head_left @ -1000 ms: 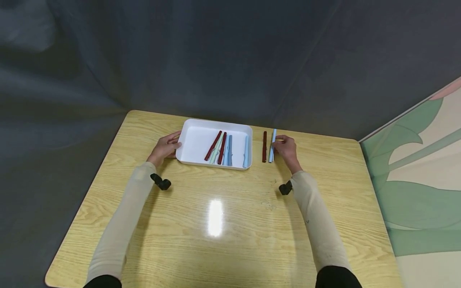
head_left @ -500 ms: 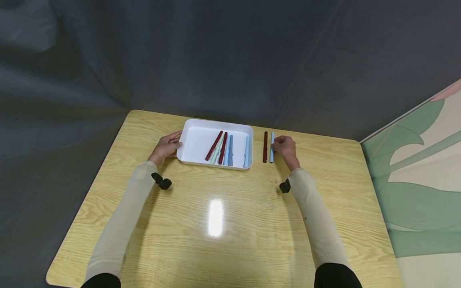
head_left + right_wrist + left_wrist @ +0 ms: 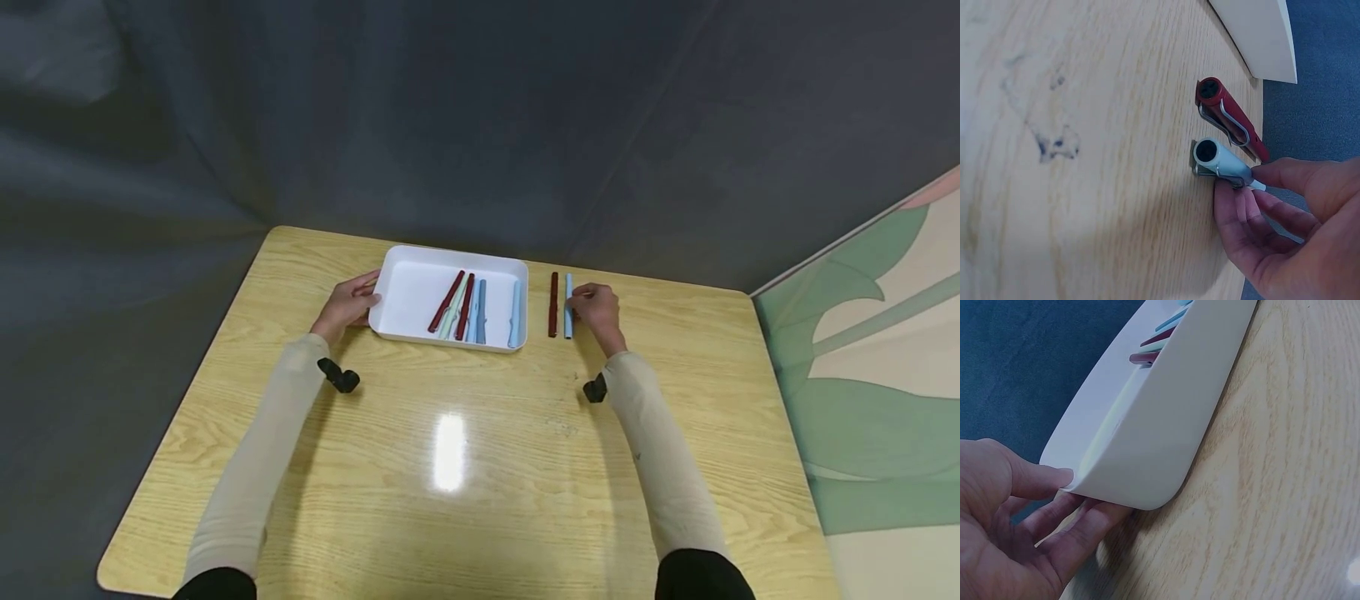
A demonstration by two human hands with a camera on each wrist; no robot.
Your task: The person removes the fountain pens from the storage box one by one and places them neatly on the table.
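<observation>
My right hand (image 3: 596, 310) pinches a light blue pen (image 3: 1225, 161) between thumb and fingers. It lies along the tabletop, cap end with its wire clip toward me, its far part partly covered by the hand in the right wrist view. Close beside it, on the left, a dark red pen (image 3: 553, 305) with a similar clip lies nearly parallel. My left hand (image 3: 343, 308) grips the left end of a white tray (image 3: 401, 287), thumb (image 3: 1054, 477) on the rim and fingers underneath. Inside the tray are two dark red pens (image 3: 447, 302), a pale green one, and several blue ones.
The tray stands near the back edge of the wooden table (image 3: 517, 467), in front of a dark cloth (image 3: 480, 125). Small dark smudges (image 3: 1057, 147) mark the wood below the two pens. A patterned panel (image 3: 885, 400) stands on the right.
The light blue pen was tilted at first; it has since been straightened beside the dark red pen, my right hand still on it. My left hand has stayed on the tray.
</observation>
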